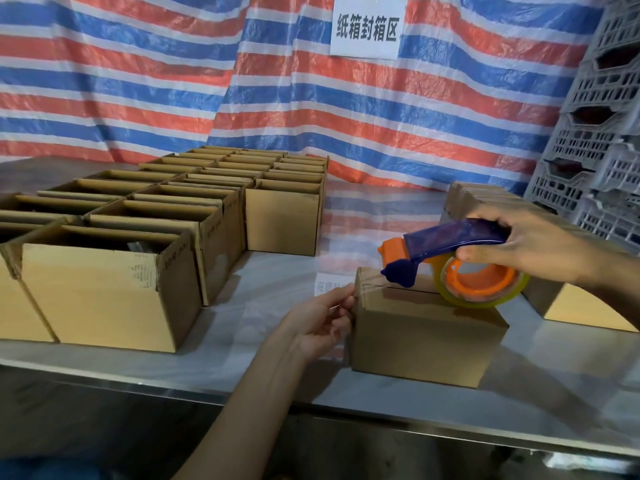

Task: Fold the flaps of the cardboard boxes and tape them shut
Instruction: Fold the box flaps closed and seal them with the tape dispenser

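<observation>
Cardboard box, one of them with its flaps folded flat, sits near the front edge of the metal table, right of centre. On its top rests the one tape dispenser, blue with an orange nose. It carries a single roll of clear tape, and a strip runs from the nose over the box's upper left edge. The left hand pinches the end of that strip against the box's left face, thumb above and fingers curled below. The right hand grips the dispenser's handle from above, thumb tucked under it.

To the left stand the open boxes, packed edge to edge in three rows running back towards the striped tarp. There are more than a dozen, but the far ones merge and the nearest row is cut off at the left border, so an exact count is not possible. Behind the right hand is a group of closed boxes (its number hidden by the hand and forearm). One further box shows under the right forearm, partly covered.

One white sign with printed characters hangs on the tarp. Grey plastic crates are stacked at the far right, cut off by the frame.

Bare table lies between the open boxes and the taped box, and along the front edge.
</observation>
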